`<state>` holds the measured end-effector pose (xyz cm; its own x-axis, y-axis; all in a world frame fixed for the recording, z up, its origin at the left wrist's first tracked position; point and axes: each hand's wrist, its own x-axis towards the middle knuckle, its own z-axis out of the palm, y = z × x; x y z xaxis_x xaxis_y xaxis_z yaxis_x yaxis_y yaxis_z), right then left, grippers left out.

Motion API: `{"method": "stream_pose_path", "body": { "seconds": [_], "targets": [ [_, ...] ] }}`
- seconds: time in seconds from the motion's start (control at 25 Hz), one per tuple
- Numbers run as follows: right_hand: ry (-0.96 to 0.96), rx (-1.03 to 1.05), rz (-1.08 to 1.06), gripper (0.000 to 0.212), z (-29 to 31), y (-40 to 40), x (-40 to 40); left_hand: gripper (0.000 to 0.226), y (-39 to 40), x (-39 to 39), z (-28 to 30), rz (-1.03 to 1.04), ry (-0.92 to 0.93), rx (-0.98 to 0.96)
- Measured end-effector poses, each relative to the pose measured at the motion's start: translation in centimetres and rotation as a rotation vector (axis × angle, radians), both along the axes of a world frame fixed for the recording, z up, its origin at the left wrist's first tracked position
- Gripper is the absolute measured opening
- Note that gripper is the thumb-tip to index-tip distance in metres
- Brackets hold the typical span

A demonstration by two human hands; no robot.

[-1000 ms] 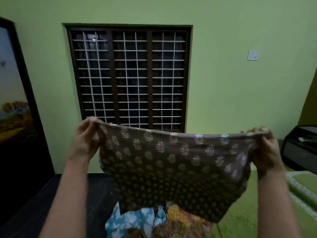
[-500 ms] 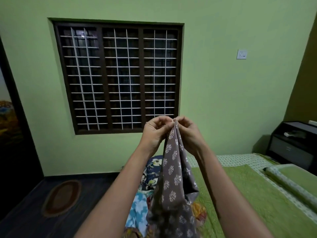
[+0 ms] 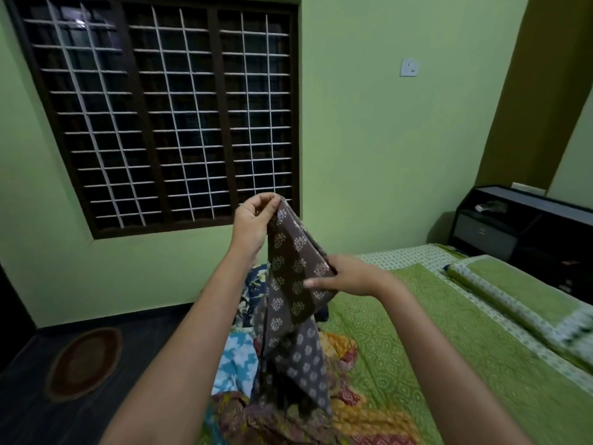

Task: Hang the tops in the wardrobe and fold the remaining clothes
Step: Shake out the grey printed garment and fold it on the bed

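Green quilted bed fills the right side, used as the work surface, so the unsorted clothes pile sits at its near-left edge within arm's reach. Window on the green wall behind, a dark bedside cabinet at the far right, an oval mat on the dark floor at left. No wardrobe in view.

Brown printed garment hangs in the air above the pile, doubled lengthwise, lower end trailing down onto the heap. Held high likely so gravity straightens it for a fold.

Left hand is on top, fingers and thumb pinching the gathered upper edge together. Right hand is lower, at mid-length, thumb behind and fingers flat across the front, clamping the cloth, probably to set the next crease.
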<state>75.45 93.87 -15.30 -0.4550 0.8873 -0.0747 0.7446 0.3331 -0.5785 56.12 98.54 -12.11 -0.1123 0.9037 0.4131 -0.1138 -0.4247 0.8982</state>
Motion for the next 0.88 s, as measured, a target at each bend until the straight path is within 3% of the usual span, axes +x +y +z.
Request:
{"method": "stream_pose_path", "body": {
  "seconds": [0.08,0.16,0.24,0.4,0.48,0.6,0.68,0.76,0.88],
  "targets": [
    [-0.141,-0.081,-0.044,0.041,-0.8,-0.1,1.7,0.011,0.7,-0.8,-0.9,0.213,0.312,0.076],
    [-0.277,0.066,-0.179,0.038,0.4,-0.4,4.0,0.013,1.1,-1.4,-2.5,0.345,0.6,0.125],
    [-0.383,0.205,-0.326,0.042,2.3,-1.3,6.1,0.012,1.0,-0.9,-4.7,0.317,0.707,0.117],
    [-0.446,0.071,-0.316,0.033,3.1,-3.8,9.2,0.011,0.2,2.2,-7.8,0.298,0.833,0.096],
    [-0.506,0.168,-0.433,0.032,2.5,-5.3,11.6,0.013,-0.6,4.6,-8.5,0.297,0.918,0.106],
    [-0.453,-0.045,-0.35,0.02,0.9,-8.0,16.8,0.013,-2.7,9.8,-9.5,0.224,0.905,0.078],
    [-0.457,0.008,-0.399,0.02,0.1,-10.0,20.3,0.012,-4.4,13.7,-10.4,0.16,0.869,0.009],
    [-0.483,0.114,-0.436,0.026,-0.7,-11.5,24.2,0.01,-6.4,17.7,-11.5,0.065,0.691,-0.12],
    [-0.41,-0.064,-0.344,0.016,-2.2,-14.5,30.4,0.006,-9.9,23.6,-13.5,-0.057,0.514,-0.298]
  ]
}}
